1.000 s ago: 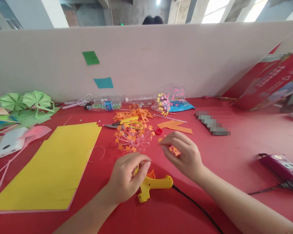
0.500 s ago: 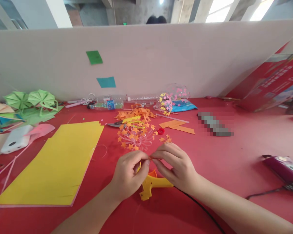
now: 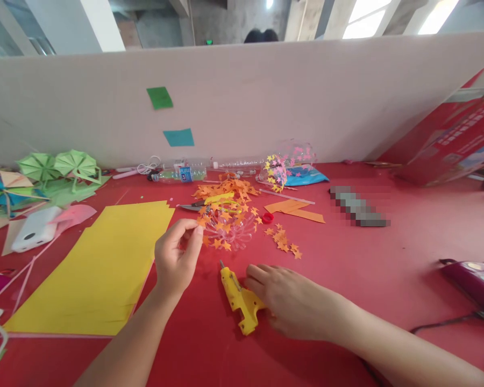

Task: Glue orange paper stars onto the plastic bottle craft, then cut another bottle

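My left hand (image 3: pixel 176 255) is closed in a pinch on a small orange paper star (image 3: pixel 201 221), at the left edge of a clear plastic piece (image 3: pixel 234 234) with curled strips and orange stars on it. On the red table, a yellow glue gun (image 3: pixel 236 295) lies with its metal nozzle pointing away. My right hand (image 3: pixel 284 301) is wrapped round the glue gun's handle, its fingertips partly hidden. Loose orange stars (image 3: pixel 283 239) lie beyond my right hand, beside a red bottle cap ring (image 3: pixel 268 218).
Yellow paper sheets (image 3: pixel 100 269) cover the left side. Behind lie scissors (image 3: pixel 193 206), an orange star pile (image 3: pixel 226 187), a plastic bottle (image 3: pixel 185 172) and a star-covered clear piece (image 3: pixel 284 166). A purple device (image 3: pixel 471 285) with a cord sits right, a red box (image 3: pixel 463 134) behind it.
My hands, together over the glue gun before, have parted. The left moved left and away with the star; the right came down onto the glue gun's handle, and the gun has turned.
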`<action>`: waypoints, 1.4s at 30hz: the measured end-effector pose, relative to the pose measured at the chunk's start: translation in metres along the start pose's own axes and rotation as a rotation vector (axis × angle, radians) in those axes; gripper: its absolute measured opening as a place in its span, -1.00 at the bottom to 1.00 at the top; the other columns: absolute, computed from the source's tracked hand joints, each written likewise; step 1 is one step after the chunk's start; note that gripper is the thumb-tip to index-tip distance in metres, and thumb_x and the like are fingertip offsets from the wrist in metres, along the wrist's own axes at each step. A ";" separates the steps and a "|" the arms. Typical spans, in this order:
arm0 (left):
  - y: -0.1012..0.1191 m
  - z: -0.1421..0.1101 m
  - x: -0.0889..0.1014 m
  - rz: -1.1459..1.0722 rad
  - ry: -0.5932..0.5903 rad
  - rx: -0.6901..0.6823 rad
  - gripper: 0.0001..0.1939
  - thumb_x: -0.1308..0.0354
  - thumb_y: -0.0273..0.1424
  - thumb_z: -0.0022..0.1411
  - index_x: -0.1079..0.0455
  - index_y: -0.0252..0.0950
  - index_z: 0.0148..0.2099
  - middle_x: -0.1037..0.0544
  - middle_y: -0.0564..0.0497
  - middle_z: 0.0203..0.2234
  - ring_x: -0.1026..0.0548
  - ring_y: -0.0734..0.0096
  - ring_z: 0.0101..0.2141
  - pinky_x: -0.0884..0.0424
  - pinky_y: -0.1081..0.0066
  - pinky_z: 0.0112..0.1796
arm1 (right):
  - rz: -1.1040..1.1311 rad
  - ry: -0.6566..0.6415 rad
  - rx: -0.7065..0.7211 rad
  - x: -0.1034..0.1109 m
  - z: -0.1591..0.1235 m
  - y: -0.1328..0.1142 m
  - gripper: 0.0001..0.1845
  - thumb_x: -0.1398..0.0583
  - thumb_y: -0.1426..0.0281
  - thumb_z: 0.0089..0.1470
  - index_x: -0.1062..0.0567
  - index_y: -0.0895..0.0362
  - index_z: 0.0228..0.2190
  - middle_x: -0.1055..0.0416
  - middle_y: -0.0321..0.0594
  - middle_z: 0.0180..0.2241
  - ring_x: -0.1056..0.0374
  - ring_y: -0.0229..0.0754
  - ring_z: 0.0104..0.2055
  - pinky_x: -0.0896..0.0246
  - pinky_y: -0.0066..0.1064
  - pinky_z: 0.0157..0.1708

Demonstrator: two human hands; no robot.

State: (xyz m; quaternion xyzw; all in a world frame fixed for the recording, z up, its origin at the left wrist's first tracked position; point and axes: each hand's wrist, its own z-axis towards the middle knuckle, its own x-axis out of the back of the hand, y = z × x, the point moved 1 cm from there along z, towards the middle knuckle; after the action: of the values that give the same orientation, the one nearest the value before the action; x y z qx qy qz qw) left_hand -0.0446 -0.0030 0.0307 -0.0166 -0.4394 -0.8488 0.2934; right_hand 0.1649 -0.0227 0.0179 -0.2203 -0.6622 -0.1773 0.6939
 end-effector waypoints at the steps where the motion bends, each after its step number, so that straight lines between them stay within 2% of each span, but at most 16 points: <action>1: -0.001 0.001 0.001 0.001 0.008 0.010 -0.85 -0.08 -0.37 0.20 -0.31 -0.24 -0.42 -0.36 0.12 -0.63 -0.33 0.51 -0.57 -0.28 0.50 -0.51 | -0.009 0.004 0.006 0.000 0.000 -0.001 -0.68 -0.18 0.52 -0.10 -0.45 0.17 -0.21 -0.39 -0.16 -0.30 -0.33 -0.16 -0.39 -0.12 -0.33 -0.48; 4: -0.004 0.005 0.003 -0.011 0.026 0.041 -0.86 -0.09 -0.36 0.19 -0.32 -0.24 -0.42 -0.34 0.14 -0.64 -0.29 0.53 -0.60 -0.24 0.51 -0.54 | 0.056 -0.002 -0.002 0.005 0.000 -0.001 -0.73 -0.16 0.53 -0.14 -0.43 0.15 -0.29 -0.38 -0.19 -0.31 -0.24 -0.25 -0.53 -0.01 -0.35 -0.58; 7: -0.006 0.007 0.004 -0.039 0.034 0.105 -0.85 -0.09 -0.35 0.18 -0.31 -0.24 -0.43 -0.34 0.14 -0.64 -0.26 0.54 -0.61 -0.23 0.51 -0.55 | 0.225 0.054 0.022 0.015 0.000 0.003 -0.80 -0.20 0.45 -0.11 -0.39 0.13 -0.33 -0.35 -0.22 -0.33 -0.21 -0.27 -0.54 -0.01 -0.39 -0.60; 12: 0.000 0.000 -0.002 -0.102 -0.055 0.180 -0.84 -0.09 -0.34 0.18 -0.33 -0.24 -0.45 -0.35 0.13 -0.61 -0.27 0.53 -0.59 -0.24 0.51 -0.54 | 0.457 0.463 0.030 0.021 0.000 0.017 -0.90 -0.10 0.39 0.15 -0.35 0.16 -0.29 -0.34 -0.10 -0.31 -0.31 -0.20 -0.36 -0.27 -0.41 -0.42; 16: 0.004 -0.008 -0.009 -0.147 -0.177 0.163 -0.81 -0.07 -0.33 0.21 -0.31 -0.24 -0.45 -0.33 0.11 -0.60 -0.30 0.49 -0.54 -0.24 0.49 -0.50 | 0.509 0.608 0.001 0.017 0.000 0.020 -0.87 -0.16 0.31 0.16 -0.34 0.13 -0.32 -0.35 -0.14 -0.33 -0.31 -0.20 -0.36 -0.29 -0.40 -0.40; 20: 0.005 -0.012 -0.011 -0.154 -0.227 0.163 -0.78 -0.05 -0.34 0.22 -0.29 -0.25 -0.47 -0.32 0.11 -0.60 -0.31 0.49 -0.52 -0.24 0.49 -0.48 | 0.500 0.648 0.005 0.015 -0.003 0.018 -0.82 -0.13 0.28 0.19 -0.32 0.11 -0.40 -0.30 -0.22 -0.44 -0.25 -0.22 -0.43 -0.23 -0.39 -0.45; 27: 0.006 -0.011 -0.013 -0.133 -0.239 0.186 -0.82 -0.04 -0.36 0.22 -0.31 -0.26 -0.44 -0.35 0.10 -0.57 -0.33 0.49 -0.49 -0.25 0.49 -0.44 | 0.506 0.627 -0.052 0.015 -0.002 0.017 -0.77 -0.10 0.28 0.20 -0.28 0.10 -0.47 -0.24 -0.29 -0.52 -0.18 -0.26 -0.51 -0.14 -0.42 -0.52; 42: 0.005 -0.012 -0.012 -0.149 -0.242 0.181 -0.82 -0.03 -0.39 0.21 -0.28 -0.26 -0.46 -0.32 0.12 -0.58 -0.30 0.50 -0.49 -0.25 0.49 -0.43 | 0.433 0.633 -0.079 0.012 -0.002 0.018 -0.69 -0.09 0.23 0.22 -0.25 0.09 -0.51 -0.24 -0.32 -0.56 -0.17 -0.28 -0.53 -0.10 -0.44 -0.54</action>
State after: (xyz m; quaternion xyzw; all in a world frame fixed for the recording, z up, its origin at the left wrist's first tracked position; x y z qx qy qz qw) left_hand -0.0290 -0.0091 0.0237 -0.0595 -0.5463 -0.8169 0.1751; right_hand 0.1773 -0.0080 0.0288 -0.3161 -0.3461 -0.1112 0.8763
